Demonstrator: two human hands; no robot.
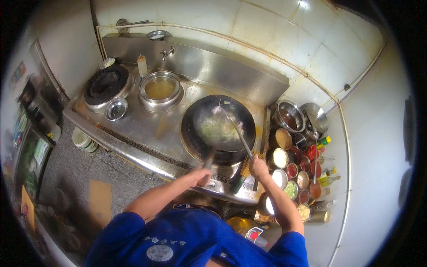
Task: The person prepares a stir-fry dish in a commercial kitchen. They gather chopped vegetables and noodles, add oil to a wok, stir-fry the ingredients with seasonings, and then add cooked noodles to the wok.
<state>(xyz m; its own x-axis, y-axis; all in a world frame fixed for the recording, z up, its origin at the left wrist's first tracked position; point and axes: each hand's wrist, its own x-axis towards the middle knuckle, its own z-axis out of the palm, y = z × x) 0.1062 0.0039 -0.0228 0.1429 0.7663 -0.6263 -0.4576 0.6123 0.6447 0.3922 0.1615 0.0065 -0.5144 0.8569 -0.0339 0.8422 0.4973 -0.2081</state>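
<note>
My left hand [201, 175] is closed around the handle [209, 161] of a black wok [193, 133], which sits on the right burner of a steel range. Sliced pale-green and whitish food [218, 128] lies in the wok, blurred by steam or motion. With my right hand [259, 167] I grip the long metal handle of a cooking ladle or spatula [243, 140]; its head is among the food, and its shape cannot be made out. A bamboo wok brush [245, 170] with a green handle rests on the range beside my right hand.
Seasoning containers [303, 180] crowd the right side, below a steel bowl of dark sauce [291, 116] and a perforated strainer [315, 118]. Left of the wok are a pot of yellowish liquid [160, 88], a squeeze bottle [142, 66], a small steel bowl [116, 109] and another burner [106, 85].
</note>
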